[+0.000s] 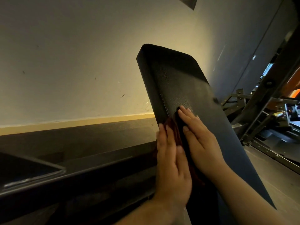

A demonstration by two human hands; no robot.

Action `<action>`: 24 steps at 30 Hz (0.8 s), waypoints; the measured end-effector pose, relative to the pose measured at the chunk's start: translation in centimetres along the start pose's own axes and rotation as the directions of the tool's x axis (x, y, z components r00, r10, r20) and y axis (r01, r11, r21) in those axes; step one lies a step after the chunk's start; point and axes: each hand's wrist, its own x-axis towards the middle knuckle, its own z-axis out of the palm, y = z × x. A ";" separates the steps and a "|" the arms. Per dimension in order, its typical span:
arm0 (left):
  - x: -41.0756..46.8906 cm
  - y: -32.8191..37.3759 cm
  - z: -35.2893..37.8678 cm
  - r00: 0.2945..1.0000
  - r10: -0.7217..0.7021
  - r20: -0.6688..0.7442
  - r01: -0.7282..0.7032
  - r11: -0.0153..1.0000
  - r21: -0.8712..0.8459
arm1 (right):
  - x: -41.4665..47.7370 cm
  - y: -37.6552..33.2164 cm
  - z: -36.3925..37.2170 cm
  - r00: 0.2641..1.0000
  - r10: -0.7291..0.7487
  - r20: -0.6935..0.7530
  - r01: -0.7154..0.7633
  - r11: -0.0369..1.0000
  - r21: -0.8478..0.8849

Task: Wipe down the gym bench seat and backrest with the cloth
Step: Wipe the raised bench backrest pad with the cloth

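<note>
The backrest (178,75) fills the middle of the view, tilted up toward the wall, and the wiping looks to be under way on its lower half. The upper half, up to the rounded top corners, probably remains to be done, though no wet streak or dust line shows which parts are clean. The seat is out of view, so I judge the task less than half finished. The backrest is a long, thick black pad covered in pebbled vinyl with a dull sheen, a stitched seam along its left edge and soft, rounded edges. Beside its right edge stands a dark metal frame (263,101) of bolted bars. The left hand (172,163) lies flat with straight fingers at the pad's left edge, pressing on the cloth. The right hand (199,140) lies flat just beside it, fingers spread toward the pad's middle. The cloth (174,127), dark red, soft and rumpled, shows between and under both hands.
</note>
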 end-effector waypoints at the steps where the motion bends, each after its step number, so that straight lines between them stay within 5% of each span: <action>1: 2.0 0.0 -0.4 1.000 -0.003 -0.008 0.003 1.000 0.005 | 0.0 -0.1 0.0 1.000 -0.003 0.002 0.003 1.000 -0.010; 6: 7.7 0.7 -1.3 0.997 -0.062 -0.050 0.063 0.998 0.029 | -0.3 -0.4 0.1 1.000 0.018 0.018 -0.017 1.000 -0.021; 9: 1.8 0.3 0.2 0.998 -0.003 -0.055 0.003 1.000 -0.009 | -0.3 -0.3 0.2 1.000 0.024 0.014 -0.024 1.000 -0.014; 14: -7.4 -0.3 1.2 0.993 -0.071 0.092 0.049 0.974 0.221 | -0.4 -0.6 0.1 0.999 0.041 0.009 -0.041 0.999 -0.026; 24: 2.7 -0.2 -0.3 0.998 -0.032 -0.053 0.033 0.999 0.011 | -6.7 -0.5 -0.4 0.998 0.040 0.049 -0.036 0.997 -0.066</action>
